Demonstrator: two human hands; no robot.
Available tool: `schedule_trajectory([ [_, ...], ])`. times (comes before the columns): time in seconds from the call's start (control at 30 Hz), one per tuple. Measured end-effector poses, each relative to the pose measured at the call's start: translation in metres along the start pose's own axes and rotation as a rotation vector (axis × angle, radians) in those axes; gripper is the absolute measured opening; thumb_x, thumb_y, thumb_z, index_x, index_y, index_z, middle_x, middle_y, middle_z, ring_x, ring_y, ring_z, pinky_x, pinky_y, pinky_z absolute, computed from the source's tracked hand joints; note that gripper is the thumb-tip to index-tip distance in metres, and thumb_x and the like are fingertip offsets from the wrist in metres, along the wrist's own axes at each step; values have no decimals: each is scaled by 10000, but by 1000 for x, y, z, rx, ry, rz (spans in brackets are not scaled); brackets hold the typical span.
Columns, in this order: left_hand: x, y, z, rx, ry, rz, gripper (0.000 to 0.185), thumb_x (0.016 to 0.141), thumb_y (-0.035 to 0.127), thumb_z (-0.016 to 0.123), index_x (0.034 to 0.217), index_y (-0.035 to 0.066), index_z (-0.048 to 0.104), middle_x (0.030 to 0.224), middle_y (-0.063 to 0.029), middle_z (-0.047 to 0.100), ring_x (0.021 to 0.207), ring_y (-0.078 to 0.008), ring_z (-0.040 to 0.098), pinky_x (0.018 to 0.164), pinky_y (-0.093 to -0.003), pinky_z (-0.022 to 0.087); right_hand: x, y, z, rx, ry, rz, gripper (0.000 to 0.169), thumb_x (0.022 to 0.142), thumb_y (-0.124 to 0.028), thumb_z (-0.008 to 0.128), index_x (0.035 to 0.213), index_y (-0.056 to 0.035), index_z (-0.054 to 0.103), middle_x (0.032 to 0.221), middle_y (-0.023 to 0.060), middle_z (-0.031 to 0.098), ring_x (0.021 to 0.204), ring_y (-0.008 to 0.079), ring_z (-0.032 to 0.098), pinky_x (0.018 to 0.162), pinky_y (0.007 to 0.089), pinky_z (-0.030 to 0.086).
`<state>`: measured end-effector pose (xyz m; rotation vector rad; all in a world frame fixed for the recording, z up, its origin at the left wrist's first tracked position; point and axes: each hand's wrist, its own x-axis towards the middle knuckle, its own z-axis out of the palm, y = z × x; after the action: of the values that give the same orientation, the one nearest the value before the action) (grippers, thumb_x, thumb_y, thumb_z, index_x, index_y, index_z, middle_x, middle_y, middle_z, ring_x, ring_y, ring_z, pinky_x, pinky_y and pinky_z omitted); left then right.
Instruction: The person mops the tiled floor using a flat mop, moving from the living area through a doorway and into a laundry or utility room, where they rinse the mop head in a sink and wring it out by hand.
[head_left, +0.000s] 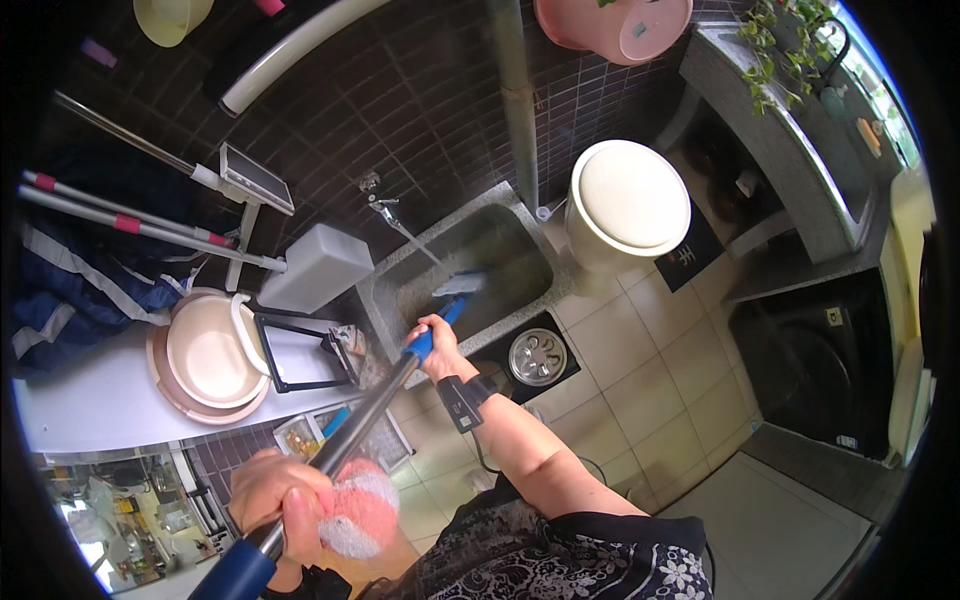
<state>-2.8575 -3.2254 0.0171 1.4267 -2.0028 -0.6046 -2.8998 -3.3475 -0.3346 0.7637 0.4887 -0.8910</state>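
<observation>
My left hand (281, 499) grips the upper part of a metal pole near its dark blue sleeve. My right hand (439, 345) is closed around the blue lower section of the same mop pole (367, 409). The pole's pale mop head (459, 283) is inside the stone sink basin (517, 247), under a stream of water from the wall tap (385, 206). A pink and white striped slipper or cloth (364, 510) shows beside my left hand; which it is I cannot tell.
A lidded white bin (630, 199) stands right of the basin. A round metal drain cover (538, 357) lies in front of it. At left are stacked plastic basins (214, 352), a black frame (281, 386) and a grey plastic container (319, 270). A stone counter (787, 135) runs along the right.
</observation>
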Motion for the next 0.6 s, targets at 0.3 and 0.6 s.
schedule_trajectory([
  [0.3, -28, -34, 12, -80, 121, -73, 273, 868, 120, 406, 612, 23, 403, 569, -81, 481, 510, -114, 426, 502, -230, 340, -130, 101, 57, -166, -85, -43, 121, 812, -140, 518, 766, -56, 443, 633, 53, 470, 572, 213, 510, 558, 340, 471],
  [0.6, -40, -19, 11, -41, 98, -132, 172, 819, 24, 450, 648, 6, 449, 634, -75, 527, 552, -111, 472, 531, -223, 381, -175, 121, 48, -118, -266, 89, 145, 841, -157, 540, 797, -58, 443, 685, 55, 502, 663, 180, 543, 735, 379, 504],
])
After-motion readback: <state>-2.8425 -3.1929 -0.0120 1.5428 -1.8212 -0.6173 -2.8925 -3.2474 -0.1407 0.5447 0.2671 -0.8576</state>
